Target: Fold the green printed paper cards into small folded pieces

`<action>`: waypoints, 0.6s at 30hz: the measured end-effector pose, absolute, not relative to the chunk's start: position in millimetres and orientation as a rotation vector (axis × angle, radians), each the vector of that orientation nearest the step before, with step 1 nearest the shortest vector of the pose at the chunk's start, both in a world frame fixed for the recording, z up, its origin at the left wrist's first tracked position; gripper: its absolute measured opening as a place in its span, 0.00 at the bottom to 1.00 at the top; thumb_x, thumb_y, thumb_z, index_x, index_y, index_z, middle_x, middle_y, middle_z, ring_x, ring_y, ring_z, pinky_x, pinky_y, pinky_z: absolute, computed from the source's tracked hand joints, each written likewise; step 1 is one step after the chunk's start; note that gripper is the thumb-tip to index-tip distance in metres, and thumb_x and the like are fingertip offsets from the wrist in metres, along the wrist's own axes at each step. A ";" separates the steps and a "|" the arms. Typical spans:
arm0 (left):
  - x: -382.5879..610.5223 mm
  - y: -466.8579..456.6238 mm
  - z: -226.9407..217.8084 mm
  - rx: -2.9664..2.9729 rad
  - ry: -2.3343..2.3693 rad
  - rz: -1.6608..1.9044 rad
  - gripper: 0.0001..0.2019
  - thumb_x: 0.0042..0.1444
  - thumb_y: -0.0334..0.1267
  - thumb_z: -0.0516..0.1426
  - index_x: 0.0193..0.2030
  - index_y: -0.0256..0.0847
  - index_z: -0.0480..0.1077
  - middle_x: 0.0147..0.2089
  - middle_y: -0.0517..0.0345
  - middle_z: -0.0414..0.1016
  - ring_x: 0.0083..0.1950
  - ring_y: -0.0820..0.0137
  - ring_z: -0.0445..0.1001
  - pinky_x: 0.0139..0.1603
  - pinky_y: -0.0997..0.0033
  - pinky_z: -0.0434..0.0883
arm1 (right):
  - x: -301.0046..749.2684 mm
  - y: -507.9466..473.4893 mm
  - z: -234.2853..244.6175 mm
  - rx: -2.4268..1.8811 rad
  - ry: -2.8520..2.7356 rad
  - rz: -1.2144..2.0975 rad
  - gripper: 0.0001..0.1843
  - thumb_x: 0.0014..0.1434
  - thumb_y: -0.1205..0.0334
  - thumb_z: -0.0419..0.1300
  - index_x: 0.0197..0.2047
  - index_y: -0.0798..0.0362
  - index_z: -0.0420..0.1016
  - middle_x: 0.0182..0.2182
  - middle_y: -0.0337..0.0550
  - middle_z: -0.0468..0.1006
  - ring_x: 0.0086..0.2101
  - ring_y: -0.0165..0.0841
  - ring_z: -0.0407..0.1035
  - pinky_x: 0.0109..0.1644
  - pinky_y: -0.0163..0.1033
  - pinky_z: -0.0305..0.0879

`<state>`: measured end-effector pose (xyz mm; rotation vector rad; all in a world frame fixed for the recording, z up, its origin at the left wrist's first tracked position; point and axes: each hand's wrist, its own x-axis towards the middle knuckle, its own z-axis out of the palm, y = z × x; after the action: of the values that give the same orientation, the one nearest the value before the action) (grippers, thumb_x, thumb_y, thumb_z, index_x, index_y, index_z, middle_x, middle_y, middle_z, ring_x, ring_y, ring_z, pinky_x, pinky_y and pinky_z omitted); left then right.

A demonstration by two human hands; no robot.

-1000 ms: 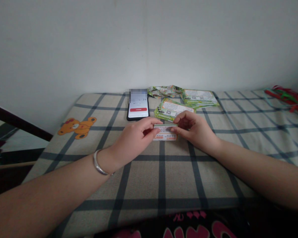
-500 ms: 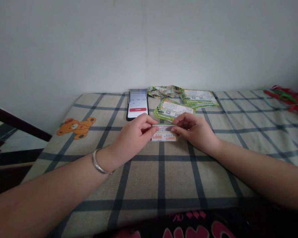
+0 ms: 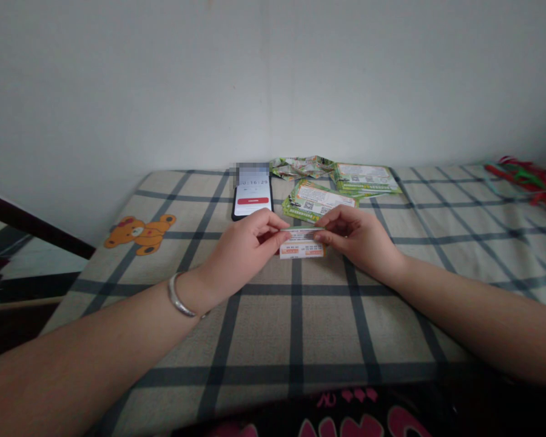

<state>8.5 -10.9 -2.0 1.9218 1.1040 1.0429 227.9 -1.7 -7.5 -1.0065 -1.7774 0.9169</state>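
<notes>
Between my two hands is a small printed paper sheet [image 3: 301, 247], white with orange patches, its far edge folded over. My left hand [image 3: 250, 249] pinches the fold's left end between thumb and fingers. At the right end, my right hand [image 3: 352, 237] pinches the same fold, thumb nearest me. Just beyond lies a pile of green-and-white printed sheets [image 3: 323, 197], partly hidden by my right hand. A phone [image 3: 253, 203] showing a timer lies beyond my left hand.
At the back are a crumpled green sheet [image 3: 303, 167] and a second pile of printed sheets [image 3: 368, 178]. A flat orange bear figure [image 3: 141, 233] is at the left of the checked cloth [image 3: 264, 340]. Red and green material [image 3: 534, 185] lies far right.
The paper sheet has shifted very slightly to the right in my fingers. Both hands keep their pinch and stay nearly where they were.
</notes>
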 end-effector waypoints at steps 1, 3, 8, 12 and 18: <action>8.4 -10.7 -2.4 1.924 1.109 1.038 0.05 0.58 0.38 0.58 0.39 0.39 0.68 0.34 0.59 0.78 0.34 0.73 0.78 0.33 0.74 0.74 | 227.8 -1.8 -7.4 -1.005 -1.771 0.927 0.14 0.51 0.53 0.67 0.32 0.53 0.70 0.24 0.36 0.74 0.24 0.26 0.66 0.26 0.34 0.64; 8.1 -10.5 -3.0 1.930 1.118 1.028 0.06 0.59 0.37 0.58 0.41 0.39 0.68 0.34 0.59 0.78 0.34 0.72 0.78 0.33 0.74 0.74 | 227.5 -2.0 -7.1 -1.007 -1.761 0.941 0.15 0.51 0.51 0.68 0.31 0.53 0.70 0.25 0.37 0.75 0.25 0.27 0.68 0.27 0.34 0.66; 7.4 -10.8 -1.1 1.989 1.156 1.011 0.05 0.58 0.37 0.58 0.40 0.40 0.69 0.36 0.59 0.79 0.35 0.72 0.78 0.34 0.74 0.74 | 227.9 -0.8 -7.8 -1.033 -1.754 0.967 0.17 0.49 0.52 0.69 0.28 0.52 0.67 0.23 0.36 0.75 0.24 0.27 0.68 0.25 0.33 0.65; 5.8 -10.2 3.7 2.139 1.261 0.903 0.05 0.59 0.37 0.57 0.37 0.41 0.74 0.35 0.60 0.80 0.33 0.72 0.76 0.34 0.72 0.71 | 230.1 1.2 -10.4 -1.077 -1.790 1.017 0.14 0.49 0.56 0.69 0.28 0.52 0.69 0.23 0.37 0.76 0.24 0.27 0.70 0.25 0.33 0.66; 1.3 -3.8 1.6 2.427 1.313 0.754 0.05 0.58 0.36 0.58 0.36 0.44 0.77 0.36 0.60 0.80 0.39 0.67 0.74 0.40 0.66 0.68 | 231.2 1.0 -11.8 -1.189 -1.911 0.968 0.09 0.50 0.58 0.68 0.30 0.53 0.73 0.25 0.38 0.78 0.25 0.28 0.71 0.26 0.33 0.66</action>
<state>1.3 -3.8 1.6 2.4271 1.3133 0.7536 231.2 1.0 -11.8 -1.1893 -1.9111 0.9675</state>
